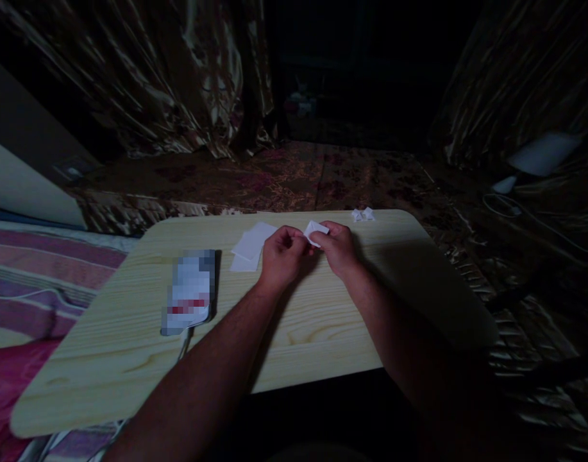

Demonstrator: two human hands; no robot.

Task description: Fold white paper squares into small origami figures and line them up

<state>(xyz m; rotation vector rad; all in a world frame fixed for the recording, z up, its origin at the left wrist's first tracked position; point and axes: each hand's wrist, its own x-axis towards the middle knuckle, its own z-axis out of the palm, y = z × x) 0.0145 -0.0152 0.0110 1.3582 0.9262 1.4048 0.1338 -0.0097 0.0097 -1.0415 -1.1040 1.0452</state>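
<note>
Between my two hands, above the middle of the table, is a small piece of folded white paper [317, 232]. My right hand [340, 247] pinches it, thumb lying over its front face. Closed at the paper's left edge, my left hand [283, 256] grips that side with its fingertips, partly hidden. Just left of my left hand, several flat sheets of white paper [249, 249] overlap on the table. Two small folded paper shapes [363, 214] stand near the table's far right edge, beyond my right hand.
The pale wood-grain table [322, 333] has rounded corners. A phone [190, 292] with a blurred screen and a cable [184, 343] lies at the left. A striped bed cover [43, 269] is to the left, patterned curtains [192, 77] hang behind, and a white lamp [544, 154] is at the right.
</note>
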